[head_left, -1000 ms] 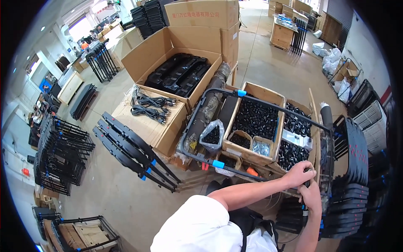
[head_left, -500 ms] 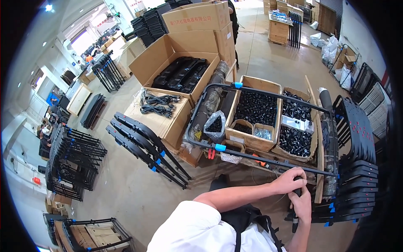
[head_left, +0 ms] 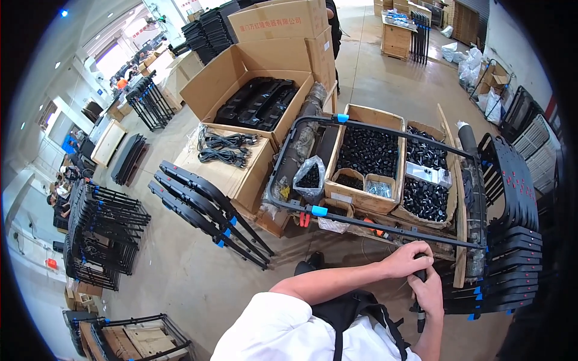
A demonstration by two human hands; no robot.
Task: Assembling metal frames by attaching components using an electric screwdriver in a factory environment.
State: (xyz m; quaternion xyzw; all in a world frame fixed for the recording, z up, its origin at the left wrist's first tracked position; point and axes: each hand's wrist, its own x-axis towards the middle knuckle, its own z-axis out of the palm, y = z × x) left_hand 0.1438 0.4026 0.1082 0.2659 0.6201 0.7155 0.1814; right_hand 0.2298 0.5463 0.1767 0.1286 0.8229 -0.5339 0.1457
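Note:
A black tubular frame [head_left: 385,227] with blue clips [head_left: 320,210] lies across open cardboard boxes of small black parts [head_left: 368,151]. My left hand [head_left: 407,260] reaches across my body and closes around the top of a black stick-shaped tool [head_left: 419,314], just below the frame's near bar at its right end. My right hand [head_left: 431,293] grips the same tool lower down, touching the left hand. The tool's tip is hidden by my fingers.
A stack of black plastic panels [head_left: 512,240] stands to the right. A large open carton of black trays [head_left: 257,102], a box top with coiled cables [head_left: 221,147] and folded black stands [head_left: 205,210] lie to the left. Racks of black frames [head_left: 99,234] fill the far left floor.
My head has shifted, so the boxes and frame sit higher and more central in view. Both hands stay together at the frame's near right end, slightly lower.

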